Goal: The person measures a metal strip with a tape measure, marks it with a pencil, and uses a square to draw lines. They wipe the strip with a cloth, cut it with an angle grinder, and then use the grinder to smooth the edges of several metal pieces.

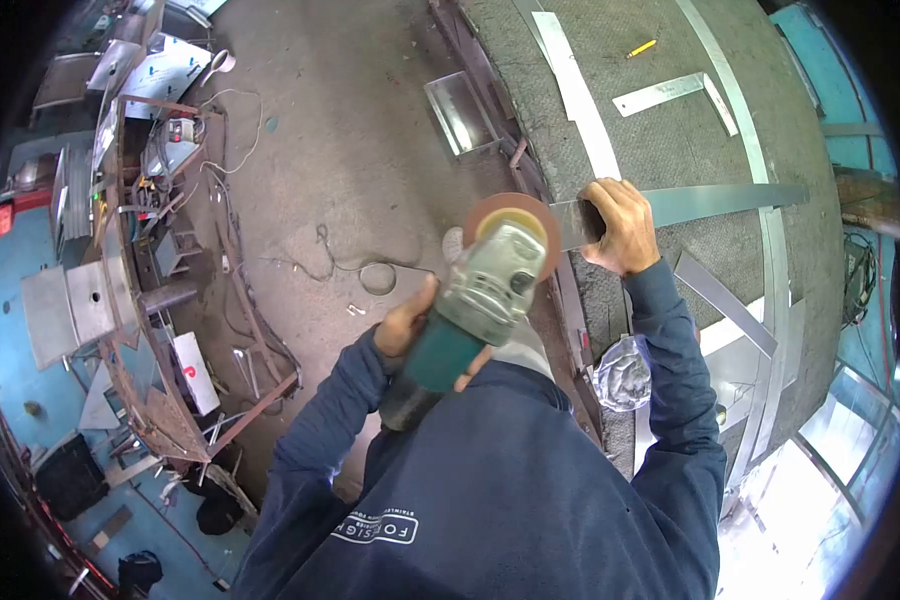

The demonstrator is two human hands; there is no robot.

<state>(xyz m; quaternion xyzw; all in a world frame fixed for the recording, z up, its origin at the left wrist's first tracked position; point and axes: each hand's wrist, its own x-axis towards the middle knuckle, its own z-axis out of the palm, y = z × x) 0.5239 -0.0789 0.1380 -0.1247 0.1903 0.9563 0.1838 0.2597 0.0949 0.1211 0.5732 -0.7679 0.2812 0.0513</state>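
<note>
My left hand (407, 322) is wrapped round the green body of an angle grinder (450, 345), held in front of my torso with its grey metal head pointing away from me. A round brown disc (485, 212) with a yellowish centre sits at the grinder's head. My right hand (625, 228) grips a long flat metal strip (720, 203) close to its left end, fingers curled over it. That end sticks out past the workbench edge, and the disc's right side overlaps it in this view. The rest of the strip stretches right across the workbench (670, 150).
On the workbench lie an L-shaped metal square (670, 93), a yellow marker (642, 48), flat metal pieces (725, 300) and a crumpled plastic-wrapped bundle (623, 375). A cluttered metal rack (255, 415) stands left. Cable (330, 265) trails over the floor.
</note>
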